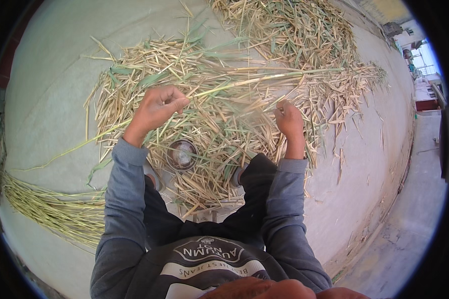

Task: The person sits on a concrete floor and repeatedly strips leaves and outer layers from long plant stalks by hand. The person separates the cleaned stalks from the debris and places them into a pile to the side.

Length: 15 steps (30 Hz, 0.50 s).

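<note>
My left hand [159,107] is closed around a long, thin green-yellow stalk [234,84]. One end of the stalk runs down to the lower left over the floor, while the other reaches far right across the cut straw. To the right, my right hand [288,119] is closed in a pinch below the stalk, apart from it. A thin pale strip seems to stick out near its fingertips, but what it grips is too small to make out. Under both hands spreads a loose heap of dry leaf sheaths and straw pieces [209,127].
A round metal bowl [182,155] stands between my feet, amid the straw. On the left floor lies a bundle of stripped green stalks [52,207]. A second straw heap [294,30] rises at the far side. Concrete floor [60,74] surrounds the heaps.
</note>
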Motion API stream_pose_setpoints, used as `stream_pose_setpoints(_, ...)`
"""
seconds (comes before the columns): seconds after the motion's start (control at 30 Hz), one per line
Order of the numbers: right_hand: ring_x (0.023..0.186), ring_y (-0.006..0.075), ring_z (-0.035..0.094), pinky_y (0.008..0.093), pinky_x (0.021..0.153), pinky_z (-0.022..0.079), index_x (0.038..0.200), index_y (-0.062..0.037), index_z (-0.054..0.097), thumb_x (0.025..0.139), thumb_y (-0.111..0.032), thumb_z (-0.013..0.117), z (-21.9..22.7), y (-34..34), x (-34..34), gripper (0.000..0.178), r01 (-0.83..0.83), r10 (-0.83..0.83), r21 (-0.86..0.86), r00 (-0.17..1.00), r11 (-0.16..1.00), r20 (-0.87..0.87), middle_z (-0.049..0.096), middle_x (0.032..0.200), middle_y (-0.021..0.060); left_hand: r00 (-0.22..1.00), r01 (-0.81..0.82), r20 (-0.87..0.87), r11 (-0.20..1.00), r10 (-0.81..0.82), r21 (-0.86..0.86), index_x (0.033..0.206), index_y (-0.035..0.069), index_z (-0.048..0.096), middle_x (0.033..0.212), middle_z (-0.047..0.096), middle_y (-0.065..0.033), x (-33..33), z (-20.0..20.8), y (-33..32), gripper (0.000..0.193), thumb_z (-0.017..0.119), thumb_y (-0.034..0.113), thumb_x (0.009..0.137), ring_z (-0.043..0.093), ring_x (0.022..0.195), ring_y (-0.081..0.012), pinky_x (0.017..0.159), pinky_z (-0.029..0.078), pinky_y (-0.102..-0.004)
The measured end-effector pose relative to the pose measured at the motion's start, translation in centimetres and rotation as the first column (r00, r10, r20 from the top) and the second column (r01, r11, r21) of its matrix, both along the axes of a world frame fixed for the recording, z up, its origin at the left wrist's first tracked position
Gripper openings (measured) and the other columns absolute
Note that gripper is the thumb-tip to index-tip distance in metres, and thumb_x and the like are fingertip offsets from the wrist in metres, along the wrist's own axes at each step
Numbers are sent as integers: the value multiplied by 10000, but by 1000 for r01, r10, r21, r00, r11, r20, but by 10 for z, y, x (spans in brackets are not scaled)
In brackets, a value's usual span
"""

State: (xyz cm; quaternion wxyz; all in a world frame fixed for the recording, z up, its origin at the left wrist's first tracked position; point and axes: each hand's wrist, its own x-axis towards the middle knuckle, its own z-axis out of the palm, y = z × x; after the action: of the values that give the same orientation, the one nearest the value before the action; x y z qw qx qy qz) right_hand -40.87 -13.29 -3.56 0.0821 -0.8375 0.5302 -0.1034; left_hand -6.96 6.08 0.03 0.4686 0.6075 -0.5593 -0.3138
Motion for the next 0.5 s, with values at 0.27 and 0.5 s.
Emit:
stream_pose_setpoints(0.27,1030,284,742,345,865,628,1215,21,636,987,-112,701,22,34,52,272,-565,-541,443,-8,696,841,730,1173,191,971,33,234,995,-53,91,851,49,694,705,669,-17,-14,-12,-4,246,713,280,934,586,624,-142,588,435,-321)
stream_pose_setpoints(0.5,862,203,754,263,707,595,1114,12,631,996,-179,710,25,41,69,238,-326,-498,491,66,808,864,755,1022,166,910,-19,413,999,37,-47,811,71,681,681,658,-63,-22,-20,-9,244,710,290,914,606,623,-267,614,447,-391)
